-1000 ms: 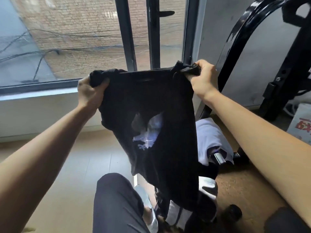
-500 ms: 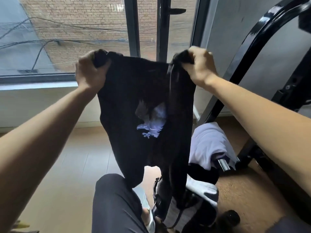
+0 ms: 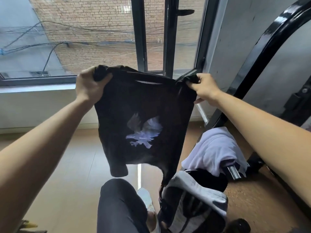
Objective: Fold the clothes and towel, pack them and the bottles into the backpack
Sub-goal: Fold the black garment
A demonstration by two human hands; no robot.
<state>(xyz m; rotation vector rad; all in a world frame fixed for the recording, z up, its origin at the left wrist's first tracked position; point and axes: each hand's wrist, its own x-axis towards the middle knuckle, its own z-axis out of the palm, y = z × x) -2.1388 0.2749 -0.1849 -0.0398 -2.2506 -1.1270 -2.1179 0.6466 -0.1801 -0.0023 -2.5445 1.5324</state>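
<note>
**Current state**

1. The left grip (image 3: 89, 88) is clenched round the bunched upper left corner of the black T-shirt (image 3: 117, 125), with the fingers curled over the cloth.
2. The T-shirt hangs in the air in front of the window (image 3: 94, 39), spread between both grips. Its pale bird print faces the camera. The upper edge is pulled roughly level and the lower edge hangs loose.
3. The right grip (image 3: 204, 89) pinches the T-shirt's upper right corner between the thumb and curled fingers.
4. Below and right of the T-shirt, a lilac garment (image 3: 217, 148) lies unfolded, draped over a chrome-ended bar.
5. Under the T-shirt's lower right corner sits a grey-and-black bag, probably the backpack (image 3: 198, 187). The trailing hem reaches it. Whether the bag is open cannot be told.

**Step in hand (judged)**

The T-shirt is being opened out before its first fold.

**Next move (judged)**

- Lift the hem clear of the backpack.
- Bring the two corners together to halve the T-shirt lengthwise, or lower it onto a flat surface.
- Keep hold of both corners until the fold is made, or the fold will skew.
</note>
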